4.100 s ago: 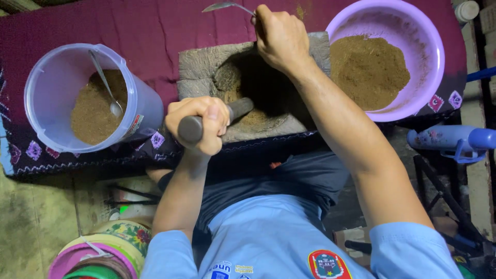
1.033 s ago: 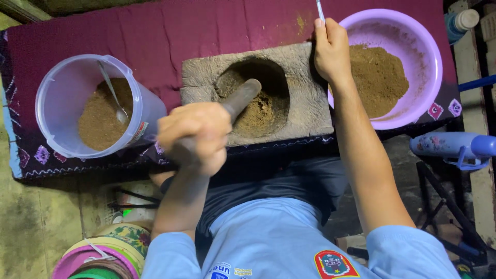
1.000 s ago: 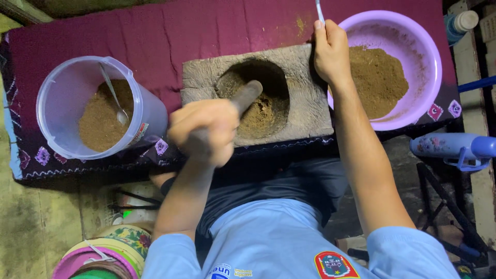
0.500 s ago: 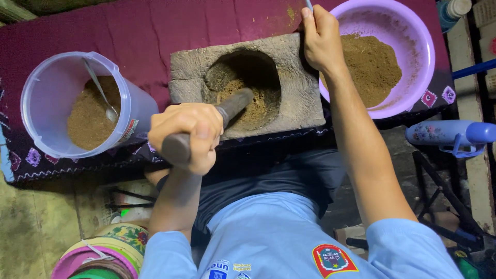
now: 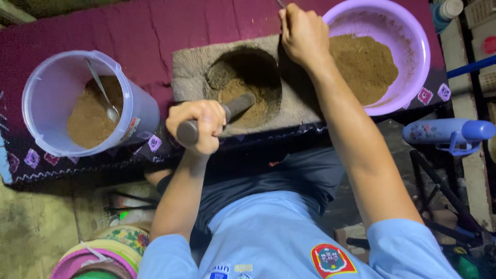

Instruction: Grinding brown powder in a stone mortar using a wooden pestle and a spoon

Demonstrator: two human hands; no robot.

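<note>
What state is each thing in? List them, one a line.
Mortar: holds brown powder.
Pestle: tilted, tip in powder, in left hand.
Right hand: gripping a thin utensil.
Basin: part full of powder.
Tub: open, powder and spoon inside.

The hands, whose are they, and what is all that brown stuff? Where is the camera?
The camera sits on a person's head and looks straight down, so you see their own two arms. The left hand grips a dark pestle, a heavy stick whose end pokes into the hole of a stone mortar with brown powder inside. The right hand rests at the mortar's far edge and pinches something thin; too little of it shows to tell what. On the dark red cloth there is also a clear bucket with powder and a spoon, and a purple bowl with more powder.
</note>
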